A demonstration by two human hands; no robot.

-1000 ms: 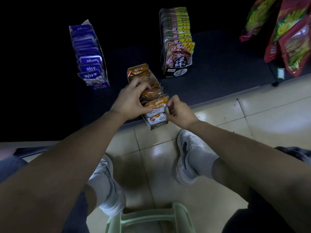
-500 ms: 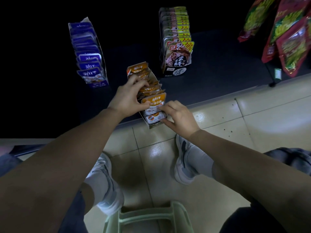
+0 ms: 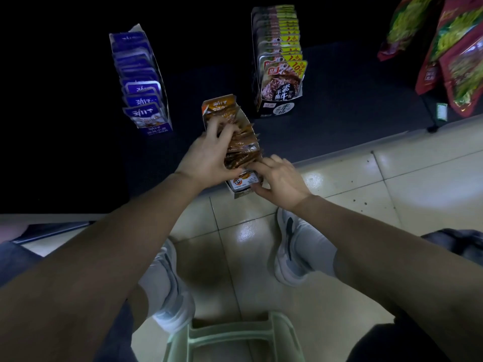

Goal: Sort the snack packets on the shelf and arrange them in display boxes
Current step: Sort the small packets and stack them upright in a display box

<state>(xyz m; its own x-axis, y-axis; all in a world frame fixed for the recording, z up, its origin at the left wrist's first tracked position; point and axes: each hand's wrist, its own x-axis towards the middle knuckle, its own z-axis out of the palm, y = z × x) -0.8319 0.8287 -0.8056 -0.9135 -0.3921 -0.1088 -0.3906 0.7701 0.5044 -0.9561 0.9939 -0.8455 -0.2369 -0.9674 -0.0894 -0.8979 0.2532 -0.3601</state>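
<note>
An orange display box (image 3: 241, 182) full of orange snack packets (image 3: 243, 145) stands at the front edge of a dark low shelf (image 3: 339, 113). My left hand (image 3: 209, 155) lies over the left side of the packets, fingers curled into the row. My right hand (image 3: 279, 176) holds the box's front right corner, thumb on the front panel and fingers along the side. The packets lean back toward the shelf and their tops are fanned.
A blue box of blue packets (image 3: 142, 87) stands at the back left, a black box of grey-yellow packets (image 3: 281, 61) at the back right. Red-green bags (image 3: 454, 48) hang at the far right. A pale green stool (image 3: 235, 338) and my shoes sit on the tiled floor.
The front packet that stood upright facing me has been pushed back into the row. My right hand has shifted to the box's front corner; my left hand has pressed further over the packets.
</note>
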